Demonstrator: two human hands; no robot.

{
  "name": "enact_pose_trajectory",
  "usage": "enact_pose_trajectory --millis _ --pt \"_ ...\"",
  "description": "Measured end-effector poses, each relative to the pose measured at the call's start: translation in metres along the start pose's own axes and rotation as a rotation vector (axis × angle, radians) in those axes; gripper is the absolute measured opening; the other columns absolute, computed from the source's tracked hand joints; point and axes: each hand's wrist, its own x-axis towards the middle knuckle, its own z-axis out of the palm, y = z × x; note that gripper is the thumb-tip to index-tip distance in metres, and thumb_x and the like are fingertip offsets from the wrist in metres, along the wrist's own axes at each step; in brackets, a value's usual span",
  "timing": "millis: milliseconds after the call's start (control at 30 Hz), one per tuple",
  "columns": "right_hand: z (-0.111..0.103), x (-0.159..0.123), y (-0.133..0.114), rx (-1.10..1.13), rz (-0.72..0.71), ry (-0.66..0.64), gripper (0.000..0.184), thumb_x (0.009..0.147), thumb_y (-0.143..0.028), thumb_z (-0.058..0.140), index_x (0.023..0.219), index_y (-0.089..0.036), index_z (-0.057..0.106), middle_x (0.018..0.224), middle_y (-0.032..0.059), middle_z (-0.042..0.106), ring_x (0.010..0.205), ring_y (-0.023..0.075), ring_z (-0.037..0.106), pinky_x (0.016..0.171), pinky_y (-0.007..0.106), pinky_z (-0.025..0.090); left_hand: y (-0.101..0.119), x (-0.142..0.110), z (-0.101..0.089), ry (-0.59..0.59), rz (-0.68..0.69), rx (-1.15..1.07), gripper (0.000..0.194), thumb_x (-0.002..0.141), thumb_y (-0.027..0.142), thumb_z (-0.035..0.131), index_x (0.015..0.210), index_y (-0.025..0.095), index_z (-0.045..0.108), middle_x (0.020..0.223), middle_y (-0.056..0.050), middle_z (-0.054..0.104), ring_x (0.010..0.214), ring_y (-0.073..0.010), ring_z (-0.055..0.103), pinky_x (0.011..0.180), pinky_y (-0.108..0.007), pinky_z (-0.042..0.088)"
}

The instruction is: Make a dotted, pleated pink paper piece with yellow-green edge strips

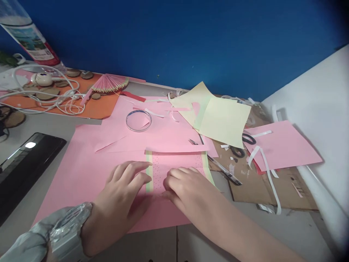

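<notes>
A pink sheet of paper (160,165) with pale green and yellow bands down its sides and rows of small dark marks lies in front of me. Its far edge stands folded up as a narrow pink flap (177,149). My left hand (128,182) rests at its left band, fingers stretched and apart, fingertips touching the band. Over the sheet's right half, my right hand (185,185) has its fingers curled together, thumb close to the index finger at the near edge; the paper under them is partly hidden. A larger pink sheet (71,174) lies beneath everything.
Beyond are a clear ring (138,130), a pleated pink fan (109,83) and pale yellow sheets (225,120). A pen (226,170), black-handled scissors (238,152) and cardboard (251,191) lie right. A black phone (29,163), white cable (68,105) and bottle (32,43) stand left.
</notes>
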Motion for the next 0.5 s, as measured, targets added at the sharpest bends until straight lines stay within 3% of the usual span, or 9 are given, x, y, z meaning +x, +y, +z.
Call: enact_pose_trajectory --millis 500 --pt "0.0023 0.0005 0.0073 0.078 0.069 0.013 0.024 0.085 -0.016 0.059 0.064 -0.019 0.047 0.072 -0.0021 0.051 0.066 0.0146 0.047 0.056 0.028 0.036 -0.0052 0.0023 -0.0013 -0.058 0.000 -0.026 0.019 0.085 0.022 0.055 0.102 0.026 0.048 0.123 -0.005 0.044 0.112 -0.0248 0.039 0.088 -0.044 0.036"
